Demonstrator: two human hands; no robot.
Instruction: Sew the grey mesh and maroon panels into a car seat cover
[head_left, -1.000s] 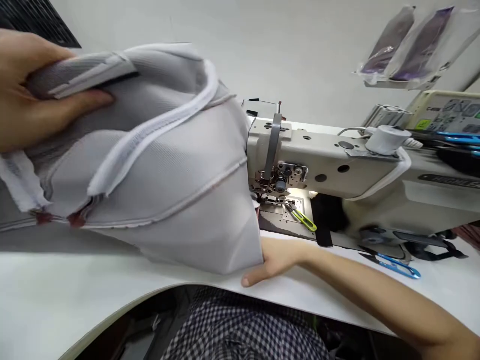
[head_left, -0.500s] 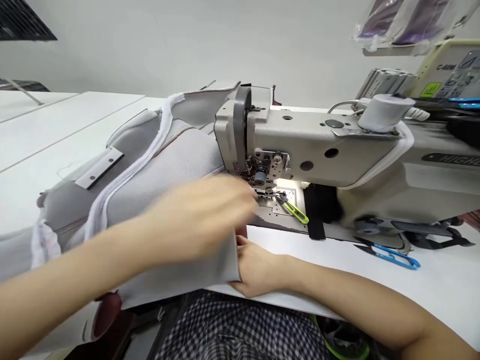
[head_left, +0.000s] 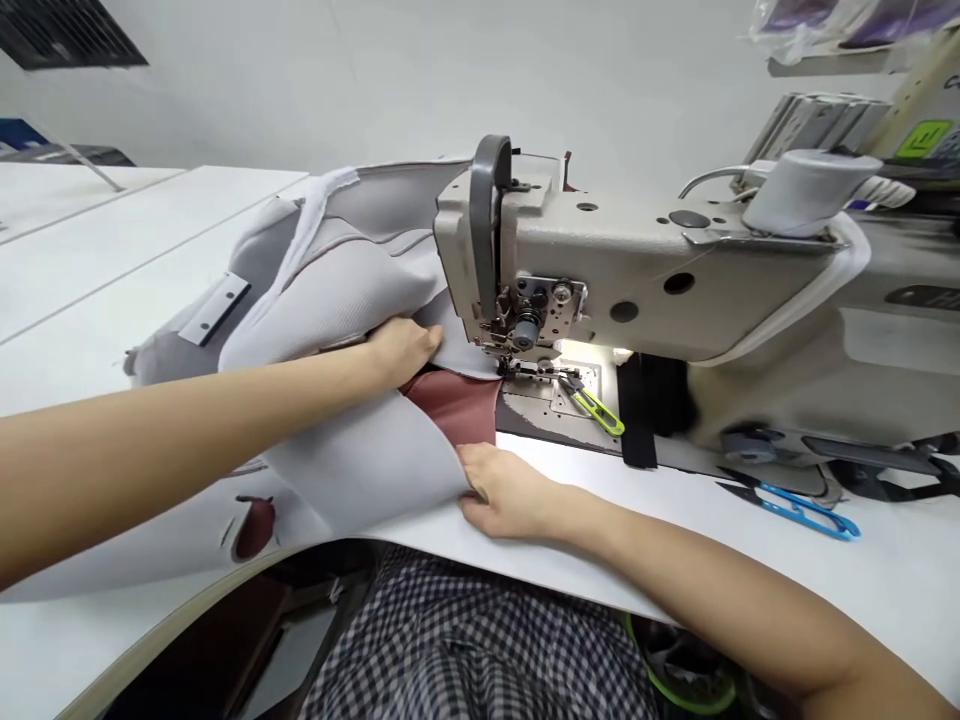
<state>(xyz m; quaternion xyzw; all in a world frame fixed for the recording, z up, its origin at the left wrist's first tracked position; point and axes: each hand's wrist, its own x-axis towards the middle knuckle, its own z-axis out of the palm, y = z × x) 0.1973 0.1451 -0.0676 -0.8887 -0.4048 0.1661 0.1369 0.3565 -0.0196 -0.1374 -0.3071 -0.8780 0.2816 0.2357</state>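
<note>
A large light grey fabric cover [head_left: 352, 470] with a dark red underside [head_left: 459, 405] lies bunched to the left of the sewing machine [head_left: 615, 270]. My left hand [head_left: 405, 350] is closed on a fold of it just left of the machine head; its fingertips are partly hidden by the cloth. Nearer me, my right hand [head_left: 506, 490] pinches the cover's front right edge between thumb and fingers. The red side shows between both hands, and its far edge runs to the presser foot [head_left: 506, 368]. White trim [head_left: 311, 225] runs along the cover's back part.
Yellow-green thread snips [head_left: 596, 408] lie on the machine's metal plate, blue thread snips [head_left: 806, 512] on the white table [head_left: 885, 600] at right. A roll of white tape [head_left: 814, 190] sits on the machine arm. A black strap [head_left: 637, 410] hangs beside the plate.
My left hand has moved left and away from the needle area and now grips the cover. The front flap has been opened, uncovering the red side. My right hand still holds the edge.
</note>
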